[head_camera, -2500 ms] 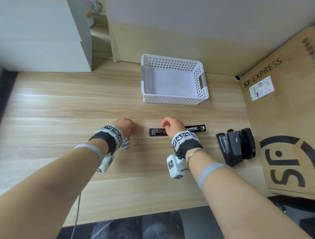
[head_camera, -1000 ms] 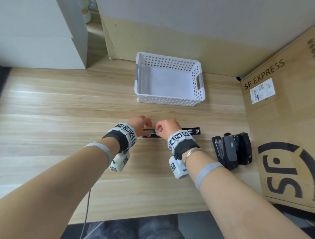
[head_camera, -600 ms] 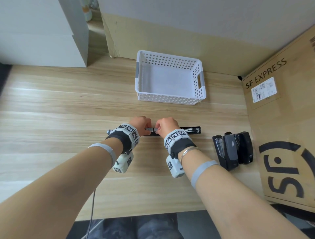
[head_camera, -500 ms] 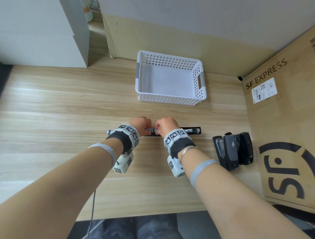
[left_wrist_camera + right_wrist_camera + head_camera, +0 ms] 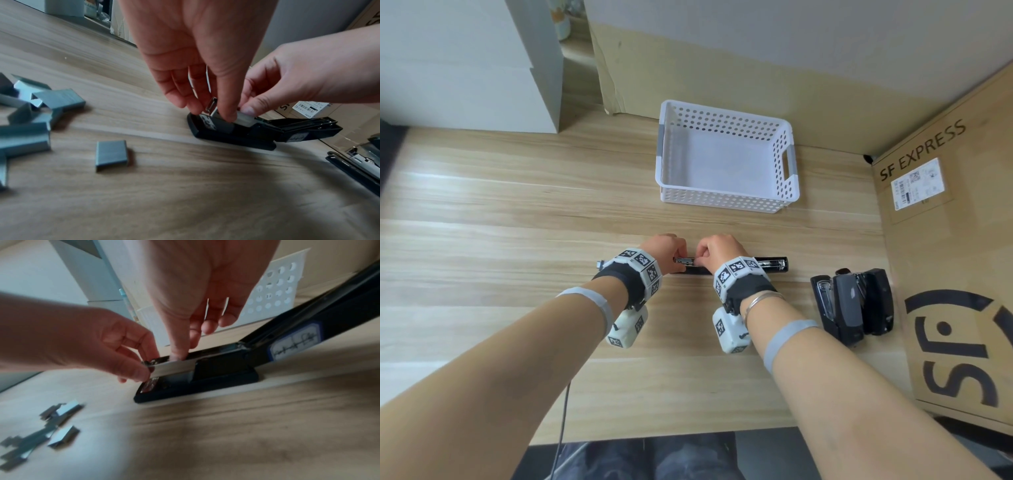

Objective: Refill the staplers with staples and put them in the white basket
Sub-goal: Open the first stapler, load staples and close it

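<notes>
**benchlurker:** While both hands are down on that opened stapler (image 5: 736, 266) in the middle of the bench (image 5: 482, 240), which step would you call this? Looks like loading to me.

**stapleguy:** Yep, loading. From the left wrist view, the left hand (image 5: 197, 65) has its fingers (image 5: 227, 112) curled down, pinching the front end of the metal magazine (image 5: 211, 107). The right hand (image 5: 298, 78) pinches a strip of staples (image 5: 245, 120) and is seating it in the channel just behind. So both sets of fingers are narrow and holding something, neither one is spread.

**benchlurker:** And the lid?

**stapleguy:** Swung right open, lying back toward the right edge of the bench. Whether the strip is fully down in the track I can't tell, the fingers cover it.

**benchlurker:** So what does the next move need?

**stapleguy:** My guess: press the strip flat so it sits straight in the rail, let go, then fold the lid over until it catches. If the strip rides up crooked the lid probably won't close.

**benchlurker:** How far along overall?

**stapleguy:** Early, I'd say. The white basket (image 5: 787, 161) near the far edge has nothing in it, and at least 2 more black staplers (image 5: 854, 313) sit opened by the right edge next to the cardboard box (image 5: 962, 257). Spare staple strips (image 5: 111, 154) are scattered toward the left, so there's plenty of refill.
</notes>
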